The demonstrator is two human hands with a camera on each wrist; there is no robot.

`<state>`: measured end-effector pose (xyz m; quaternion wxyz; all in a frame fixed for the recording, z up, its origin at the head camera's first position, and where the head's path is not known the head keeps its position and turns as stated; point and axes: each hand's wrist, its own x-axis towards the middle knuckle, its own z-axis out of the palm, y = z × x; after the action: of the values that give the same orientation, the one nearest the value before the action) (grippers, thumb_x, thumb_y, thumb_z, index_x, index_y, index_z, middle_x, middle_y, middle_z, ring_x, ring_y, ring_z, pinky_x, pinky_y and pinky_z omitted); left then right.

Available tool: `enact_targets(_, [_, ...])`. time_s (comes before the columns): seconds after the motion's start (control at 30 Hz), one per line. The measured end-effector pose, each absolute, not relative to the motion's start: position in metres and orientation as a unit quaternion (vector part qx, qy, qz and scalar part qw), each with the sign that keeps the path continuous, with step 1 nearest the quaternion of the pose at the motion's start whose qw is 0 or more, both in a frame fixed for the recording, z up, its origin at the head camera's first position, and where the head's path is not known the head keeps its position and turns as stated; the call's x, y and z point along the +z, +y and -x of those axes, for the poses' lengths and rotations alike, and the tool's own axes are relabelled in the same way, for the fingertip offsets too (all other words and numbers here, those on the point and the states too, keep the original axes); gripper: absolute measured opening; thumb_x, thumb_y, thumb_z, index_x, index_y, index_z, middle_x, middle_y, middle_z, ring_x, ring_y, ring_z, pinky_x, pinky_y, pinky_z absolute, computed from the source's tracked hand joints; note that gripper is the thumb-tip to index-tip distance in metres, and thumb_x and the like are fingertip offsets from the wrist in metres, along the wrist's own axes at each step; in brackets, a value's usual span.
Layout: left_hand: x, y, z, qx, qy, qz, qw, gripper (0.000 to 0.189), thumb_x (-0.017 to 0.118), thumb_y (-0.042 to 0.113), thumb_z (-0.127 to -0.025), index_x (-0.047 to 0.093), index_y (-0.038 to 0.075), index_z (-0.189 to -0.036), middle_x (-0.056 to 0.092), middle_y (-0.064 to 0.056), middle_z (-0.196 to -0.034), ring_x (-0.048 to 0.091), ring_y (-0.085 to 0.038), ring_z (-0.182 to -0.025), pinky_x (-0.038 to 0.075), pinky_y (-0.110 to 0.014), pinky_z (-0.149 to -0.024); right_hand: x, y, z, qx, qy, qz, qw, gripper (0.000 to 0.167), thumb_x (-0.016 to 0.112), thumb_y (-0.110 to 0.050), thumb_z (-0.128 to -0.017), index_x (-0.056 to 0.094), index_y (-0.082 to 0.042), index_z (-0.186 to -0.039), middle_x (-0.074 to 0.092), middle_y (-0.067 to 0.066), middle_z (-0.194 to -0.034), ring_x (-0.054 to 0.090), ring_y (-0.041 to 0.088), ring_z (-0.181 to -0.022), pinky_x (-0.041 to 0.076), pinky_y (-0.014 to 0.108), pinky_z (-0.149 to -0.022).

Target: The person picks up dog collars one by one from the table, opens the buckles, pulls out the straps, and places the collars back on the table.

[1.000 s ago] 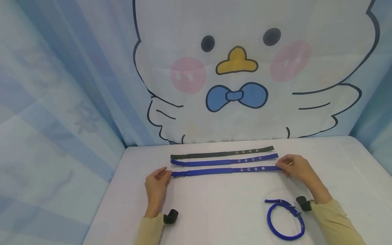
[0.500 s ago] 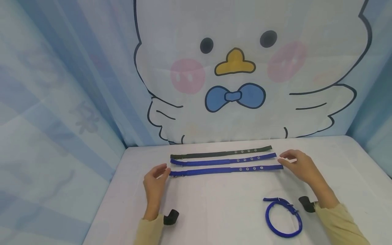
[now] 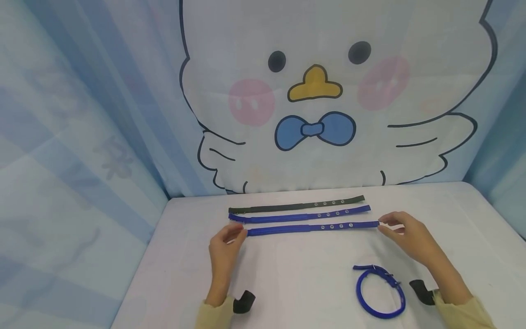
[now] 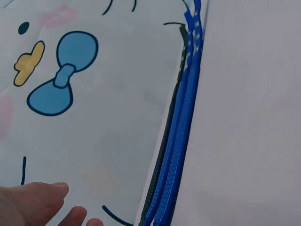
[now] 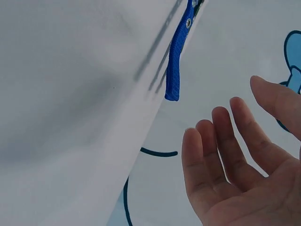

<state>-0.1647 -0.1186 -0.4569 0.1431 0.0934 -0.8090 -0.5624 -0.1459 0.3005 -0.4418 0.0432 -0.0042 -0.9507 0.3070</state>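
Note:
In the head view, a flat blue collar (image 3: 287,229) with metal eyelets lies stretched across the table. My left hand (image 3: 223,249) is over its left end, hiding the buckle there. The left wrist view shows the left thumb and fingertips (image 4: 77,215) apart, with no collar between them. By the collar's right tip is my right hand (image 3: 411,235). Its fingers are relaxed and apart from the blue tip in the right wrist view. Behind lie a second blue collar (image 3: 296,218) and a dark green collar (image 3: 283,208), roughly parallel to the first.
A blue collar buckled into a ring (image 3: 359,294) lies on the white table (image 3: 296,283), front right. A curtain (image 3: 320,169) printed with a cartoon character hangs behind the table's back edge. Another curtain (image 3: 82,183) hangs at the left.
My right hand has let go of the front blue collar's tip, then shifted slightly down. My left hand has moved right, over the collar's left end. The collars stay almost in place.

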Motion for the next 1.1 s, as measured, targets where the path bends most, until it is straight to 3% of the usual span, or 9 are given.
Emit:
enact_targets(0.23, [-0.459, -0.097, 0.155, -0.567, -0.810, -0.069, 0.132, 0.018, 0.078, 0.013, -0.086, 0.075, 0.008, -0.102, 0.075, -0.006, -0.099, 0.071, -0.020, -0.092, 0.060, -0.030, -0.080, -0.430, 0.293, 0.130, 0.302, -0.953, 0.001, 0.021, 0.038, 0.068, -0.019, -0.095, 0.059, 0.007, -0.121, 0.063, 0.028, -0.114, 0.059, 0.044, -0.106, 0.054, 0.056, -0.088])
enact_targets(0.4, [-0.465, -0.080, 0.149, -0.579, -0.806, -0.057, 0.106, 0.017, 0.080, 0.014, -0.084, 0.076, 0.009, -0.100, 0.074, -0.004, -0.096, 0.070, -0.017, -0.089, 0.059, -0.024, -0.078, -0.433, 0.292, 0.123, 0.300, -0.954, -0.001, 0.011, 0.037, 0.068, -0.017, -0.094, 0.059, 0.007, -0.121, 0.065, 0.025, -0.111, 0.061, 0.042, -0.104, 0.055, 0.055, -0.088])
enact_targets(0.9, [-0.475, -0.030, 0.130, -0.594, -0.804, 0.012, 0.036, 0.015, 0.078, 0.014, -0.085, 0.075, 0.009, -0.099, 0.075, 0.000, -0.092, 0.069, -0.009, -0.082, 0.056, -0.019, -0.073, -0.442, 0.293, 0.109, 0.295, -0.955, -0.017, -0.034, 0.031, 0.071, -0.015, -0.090, 0.063, 0.003, -0.114, 0.070, 0.012, -0.102, 0.065, 0.028, -0.093, 0.058, 0.048, -0.081])
enact_targets(1.1, [-0.477, -0.011, 0.125, -0.597, -0.802, 0.025, 0.003, 0.016, 0.079, 0.014, -0.084, 0.075, 0.009, -0.099, 0.075, 0.002, -0.091, 0.068, -0.005, -0.079, 0.055, -0.016, -0.071, -0.444, 0.295, 0.107, 0.306, -0.949, -0.010, -0.078, 0.033, 0.070, -0.019, -0.092, 0.063, 0.003, -0.116, 0.070, 0.007, -0.100, 0.065, 0.024, -0.092, 0.058, 0.046, -0.081])
